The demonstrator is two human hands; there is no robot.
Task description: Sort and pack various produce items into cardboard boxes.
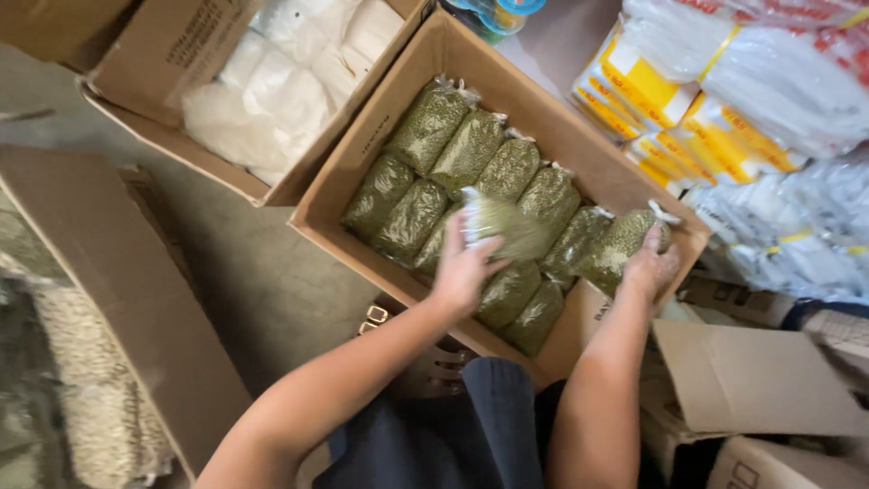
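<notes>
Inside the open brown cardboard box (380,136), rows of clear plastic bags of green grain (434,122) lie packed side by side. Left hand (463,264) is closed on one blurred bag of green grain (507,226) above the middle rows; right hand (648,268) clasps another bag (625,240) at the box's near right corner. Judged step: seating bags into the layer. Next move calls for settling each bag flat in a gap. White-filled box (262,91) stands alongside.

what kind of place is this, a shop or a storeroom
Probably a storeroom or packing area: an open cardboard box filled with clear bags of green beans, another box of white bags, and stacked wrapped packets.
</notes>
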